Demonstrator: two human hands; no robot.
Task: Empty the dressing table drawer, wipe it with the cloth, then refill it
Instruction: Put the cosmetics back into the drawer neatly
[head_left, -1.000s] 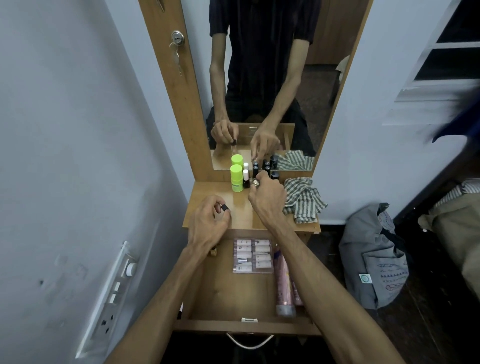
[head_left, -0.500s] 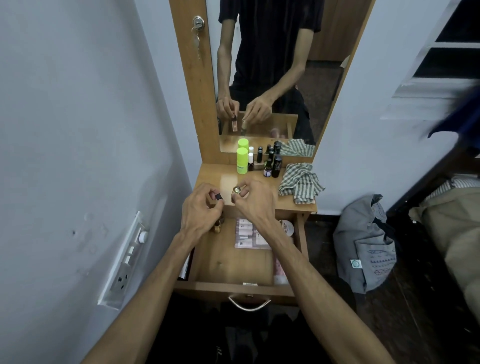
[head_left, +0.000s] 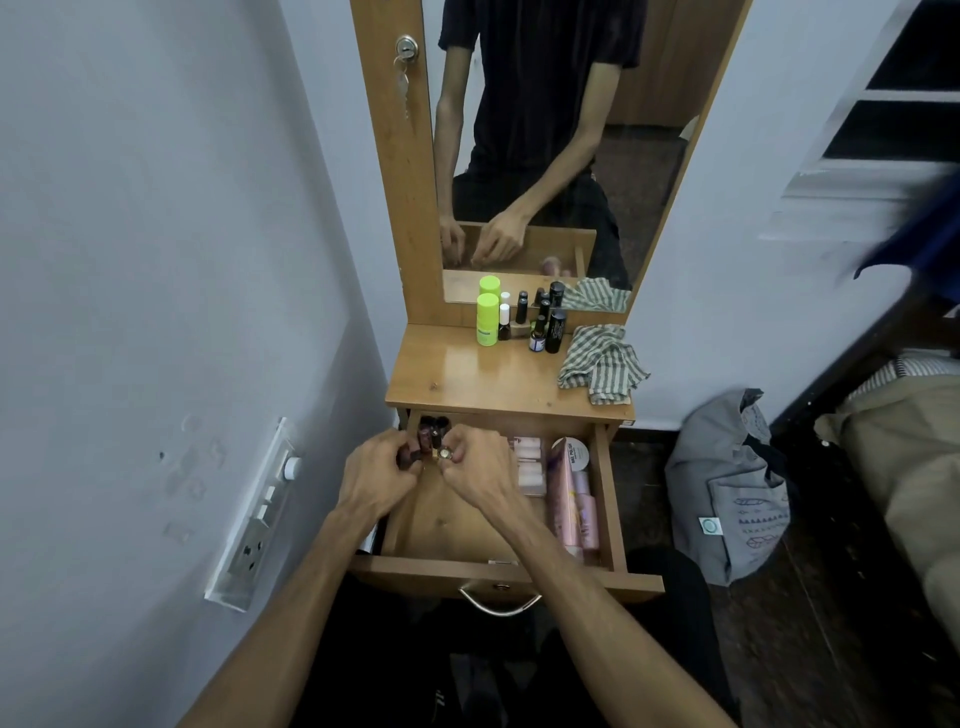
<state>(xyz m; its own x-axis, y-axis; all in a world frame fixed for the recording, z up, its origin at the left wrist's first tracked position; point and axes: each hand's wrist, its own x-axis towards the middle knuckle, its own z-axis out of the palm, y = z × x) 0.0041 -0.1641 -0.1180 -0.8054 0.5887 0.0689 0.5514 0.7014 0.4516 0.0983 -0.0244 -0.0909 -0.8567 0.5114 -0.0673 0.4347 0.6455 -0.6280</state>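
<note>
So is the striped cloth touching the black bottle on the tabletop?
Apart. The head view shows bare wood between the striped cloth and the black bottle.

Round tub: "NAIL POLISH".

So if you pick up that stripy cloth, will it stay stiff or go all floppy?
Probably floppy: the striped cloth lies crumpled in soft folds on the tabletop. It looks thin, so likely light. One corner droops over the edge, so it should drape rather than roll.
</note>
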